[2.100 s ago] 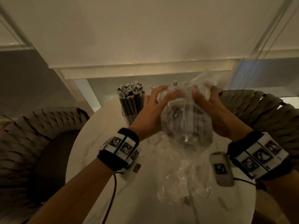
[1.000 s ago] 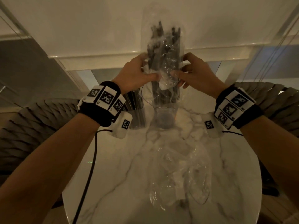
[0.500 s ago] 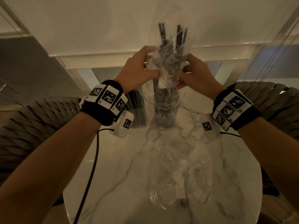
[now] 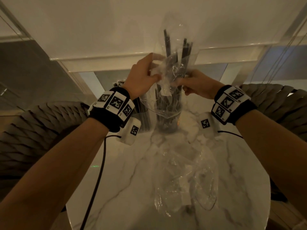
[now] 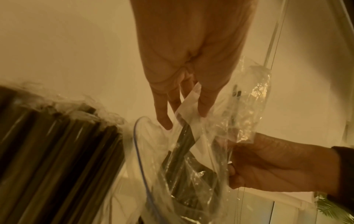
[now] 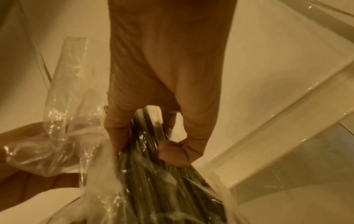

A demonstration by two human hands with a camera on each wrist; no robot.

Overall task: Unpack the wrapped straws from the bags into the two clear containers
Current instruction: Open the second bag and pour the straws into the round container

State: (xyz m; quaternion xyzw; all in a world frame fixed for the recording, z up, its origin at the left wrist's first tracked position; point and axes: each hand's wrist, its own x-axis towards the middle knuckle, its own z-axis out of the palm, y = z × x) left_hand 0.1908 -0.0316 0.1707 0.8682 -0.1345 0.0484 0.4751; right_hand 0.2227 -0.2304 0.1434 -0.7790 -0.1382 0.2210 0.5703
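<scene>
Two clear round containers stand at the far edge of the white marble-patterned surface [image 4: 126,193]. Left clear container [image 4: 144,113], partly hidden behind the left wrist, is packed with dark wrapped straws [image 5: 57,144] standing upright. Left hand [image 4: 141,80] is raised above and between the containers; thumb and fingers [image 5: 205,103] pinch the white-edged mouth of a crinkled transparent plastic bag [image 4: 174,70]. Bag is held upright over the right clear container [image 4: 167,118], its lower end hanging inside the rim. Several dark straws [image 4: 167,42] remain in the upper part of the bag; more stand in the container below. Right hand [image 4: 199,85] grips the bag from the opposite side, fingers [image 6: 118,128] curled and clamped on the plastic and the straw bundle within. Nearer on the surface lie emptied, crumpled clear bags [image 4: 186,180]. Woven grey chairs [image 4: 41,130] flank the surface on both sides.
</scene>
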